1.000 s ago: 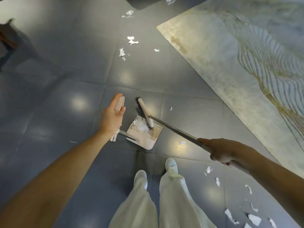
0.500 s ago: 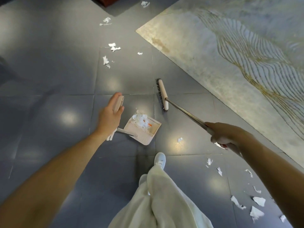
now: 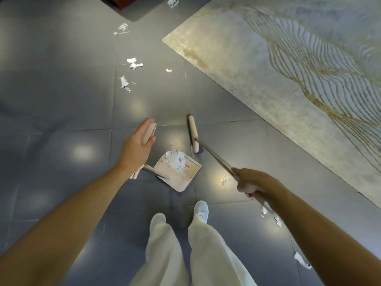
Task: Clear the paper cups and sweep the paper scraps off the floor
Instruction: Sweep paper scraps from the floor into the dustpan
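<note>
Beyond the white trousers (image 3: 165, 254), the right grip (image 3: 250, 182) is closed round the upper end of the long metal-handled broom (image 3: 214, 156), with a small white paper scrap (image 3: 225, 182) on the grey tiled floor (image 3: 61, 100) just at its 9 o'clock. The left grip (image 3: 137, 147) is wrapped round the handle of the beige plastic dustpan (image 3: 183, 182), whose tray at its 4 o'clock holds a heap of white scraps (image 3: 176, 158), the broom's head just beside it at 1 o'clock. Farther off, torn white scraps (image 3: 134, 63) lie scattered at 11 o'clock, well apart from both grips, and a pale patterned rug (image 3: 268, 69) spreads at 2 o'clock.
</note>
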Action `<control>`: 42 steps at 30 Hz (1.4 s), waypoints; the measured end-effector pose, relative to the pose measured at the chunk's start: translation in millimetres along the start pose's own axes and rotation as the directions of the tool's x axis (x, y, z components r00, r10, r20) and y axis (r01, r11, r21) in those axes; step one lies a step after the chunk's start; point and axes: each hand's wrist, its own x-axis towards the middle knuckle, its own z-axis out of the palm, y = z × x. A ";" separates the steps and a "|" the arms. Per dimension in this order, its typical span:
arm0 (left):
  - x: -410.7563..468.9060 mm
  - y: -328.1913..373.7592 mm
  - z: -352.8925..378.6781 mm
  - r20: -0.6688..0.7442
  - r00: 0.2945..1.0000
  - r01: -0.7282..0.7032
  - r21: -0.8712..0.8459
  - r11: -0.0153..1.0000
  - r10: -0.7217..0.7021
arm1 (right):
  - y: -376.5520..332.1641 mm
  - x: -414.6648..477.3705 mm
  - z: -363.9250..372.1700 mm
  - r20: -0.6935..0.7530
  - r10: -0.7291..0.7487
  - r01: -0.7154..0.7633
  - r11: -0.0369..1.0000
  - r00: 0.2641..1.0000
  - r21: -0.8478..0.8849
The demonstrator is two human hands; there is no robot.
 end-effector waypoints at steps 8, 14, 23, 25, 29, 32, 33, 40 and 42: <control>24.7 -21.2 -14.8 0.089 0.993 -0.066 -0.066 0.996 0.072 | -27.8 -63.0 46.2 0.055 0.016 -0.028 0.975 0.998 0.222; 22.4 -20.8 -34.4 0.271 0.931 -0.249 -0.020 0.968 0.245 | -40.1 -104.2 109.0 -0.033 0.145 -0.117 0.898 0.989 0.423; 8.3 11.3 -21.5 0.517 0.742 -0.501 0.003 0.865 0.427 | -30.4 -143.7 175.2 -0.062 0.328 -0.221 0.752 0.943 0.621; 5.8 24.0 -7.3 0.562 0.685 -0.559 -0.003 0.829 0.463 | -17.1 -146.5 185.7 -0.042 0.375 -0.264 0.724 0.926 0.637; -1.9 41.2 21.1 0.640 0.603 -0.607 -0.019 0.794 0.476 | 11.1 -151.8 205.3 0.009 0.458 -0.344 0.653 0.889 0.674; -5.1 59.3 46.6 0.672 0.564 -0.613 -0.050 0.788 0.481 | 39.4 -152.4 215.8 0.020 0.544 -0.397 0.586 0.839 0.707; -5.4 65.8 54.1 0.688 0.543 -0.623 -0.054 0.780 0.482 | 48.5 -151.8 220.2 0.020 0.569 -0.411 0.570 0.822 0.712; -11.7 113.5 116.4 0.739 0.460 -0.676 -0.068 0.734 0.492 | 109.4 -153.3 244.4 0.082 0.686 -0.529 0.473 0.723 0.705; -17.6 127.9 135.8 0.742 0.435 -0.700 -0.078 0.710 0.510 | 125.9 -150.7 248.4 0.084 0.708 -0.547 0.460 0.702 0.699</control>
